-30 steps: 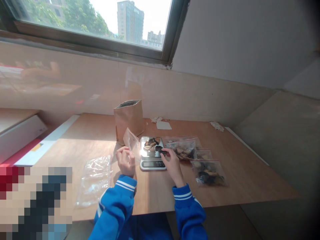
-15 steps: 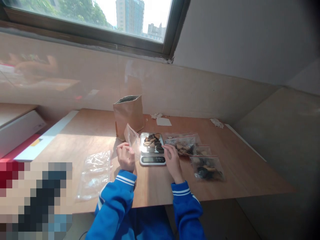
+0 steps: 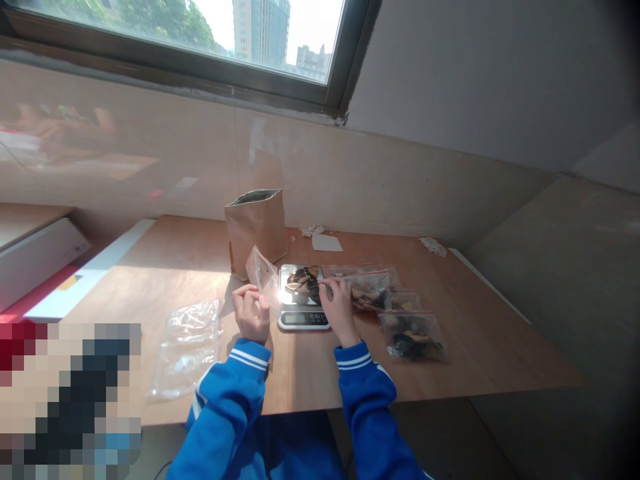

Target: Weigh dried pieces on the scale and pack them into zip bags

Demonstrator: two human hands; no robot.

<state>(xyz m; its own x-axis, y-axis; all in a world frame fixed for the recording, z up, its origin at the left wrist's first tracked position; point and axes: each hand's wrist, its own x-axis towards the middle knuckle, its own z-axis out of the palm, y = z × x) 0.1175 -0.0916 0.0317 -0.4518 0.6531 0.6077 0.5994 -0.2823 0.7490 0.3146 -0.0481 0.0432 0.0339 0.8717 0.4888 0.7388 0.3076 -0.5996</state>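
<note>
A white digital kitchen scale (image 3: 304, 321) stands in front of me, bearing a pile of dark and tan dried slices (image 3: 303, 281) that look like dried mushroom. My left hand (image 3: 251, 313), left of the scale, is closed on a clear zip bag (image 3: 265, 275) held upright by its edge. My right hand (image 3: 339, 308) reaches over the scale's right side. Its thumb and fingers come together at the pile's right edge; what is between them, if anything, is hidden. The scale's display is too small to read.
Filled zip bags (image 3: 414, 339) lie right of the scale, several overlapping. An open brown paper bag (image 3: 256, 227) stands behind it. Flat clear bags (image 3: 186, 350) lie at left. A white card (image 3: 327, 243) and crumpled tissue (image 3: 433, 247) are near the wall.
My right hand has moved left, from the scale's right edge to over the pile, with its fingers now at the slices. My left hand and the bag have stayed in place.
</note>
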